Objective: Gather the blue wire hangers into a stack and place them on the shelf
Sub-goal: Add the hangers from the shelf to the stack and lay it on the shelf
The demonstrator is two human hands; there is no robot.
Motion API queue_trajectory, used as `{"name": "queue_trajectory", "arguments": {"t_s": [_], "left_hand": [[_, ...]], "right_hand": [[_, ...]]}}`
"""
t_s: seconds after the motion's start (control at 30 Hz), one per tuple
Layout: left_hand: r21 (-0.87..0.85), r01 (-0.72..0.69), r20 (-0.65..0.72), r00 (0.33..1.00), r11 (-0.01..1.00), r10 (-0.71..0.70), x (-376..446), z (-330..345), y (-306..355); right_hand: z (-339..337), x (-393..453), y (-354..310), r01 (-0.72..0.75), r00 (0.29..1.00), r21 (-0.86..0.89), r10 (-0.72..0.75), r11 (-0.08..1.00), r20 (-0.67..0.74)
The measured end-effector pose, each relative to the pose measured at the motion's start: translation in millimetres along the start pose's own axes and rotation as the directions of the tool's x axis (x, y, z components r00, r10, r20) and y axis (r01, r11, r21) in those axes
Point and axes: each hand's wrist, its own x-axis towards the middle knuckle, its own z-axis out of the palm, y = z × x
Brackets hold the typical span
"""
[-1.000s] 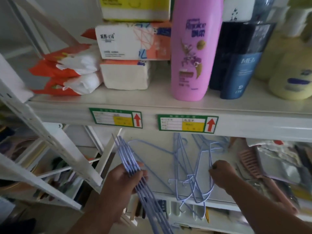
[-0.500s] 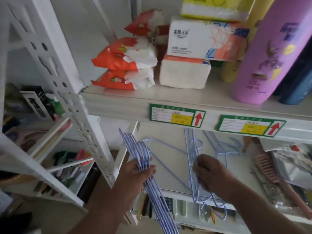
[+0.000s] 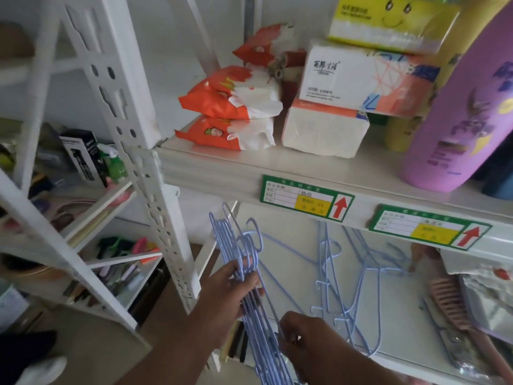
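Note:
My left hand (image 3: 233, 290) grips a bundle of several blue wire hangers (image 3: 244, 251), held upright in front of the lower shelf (image 3: 394, 359), hooks pointing up. My right hand (image 3: 302, 334) is closed on the lower part of that same bundle, just right of and below the left hand. More loose blue hangers (image 3: 341, 276) lie tangled on the white lower shelf, to the right of the bundle.
The upper shelf (image 3: 222, 168) carries orange tissue packs (image 3: 230, 107), white tissue boxes (image 3: 341, 79) and a pink bottle (image 3: 460, 115). A pink comb (image 3: 449, 301) and foil packets lie at the shelf's right. A white perforated rack post (image 3: 144, 162) stands left.
My right hand has moved left, from the loose hangers on the shelf to the bundle in my left hand. The view has swung further left.

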Motion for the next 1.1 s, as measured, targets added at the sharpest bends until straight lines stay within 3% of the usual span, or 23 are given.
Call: {"name": "queue_trajectory", "arguments": {"t_s": [0.17, 0.53, 0.83, 1.0, 1.1], "left_hand": [[-0.053, 0.04, 0.017, 0.999, 0.998, -0.039, -5, 0, -1], [0.041, -0.14, 0.048, 0.989, 0.989, 0.138, -1, 0, -15], [0.019, -0.155, 0.096, 0.984, 0.988, 0.153, -2, 3, -17], [-0.092, -0.166, 0.086, 0.981, 0.982, 0.174, -2, 8, -18], [-0.053, -0.178, 0.099, 0.978, 0.983, 0.182, -3, 6, -18]], "right_hand": [[4, 4, 10, 0.022, 0.999, -0.053, -0.02, 0.998, 0.049], [5, 11, 15, 0.025, 0.99, 0.004, -0.025, 1.0, 0.139], [12, 16, 24, 0.032, 0.992, -0.005, -0.032, 0.999, 0.12], [11, 17, 27, 0.047, 0.992, -0.034, -0.043, 0.998, 0.118], [9, 17, 27, 0.051, 0.991, -0.056, -0.044, 0.997, 0.128]]}}
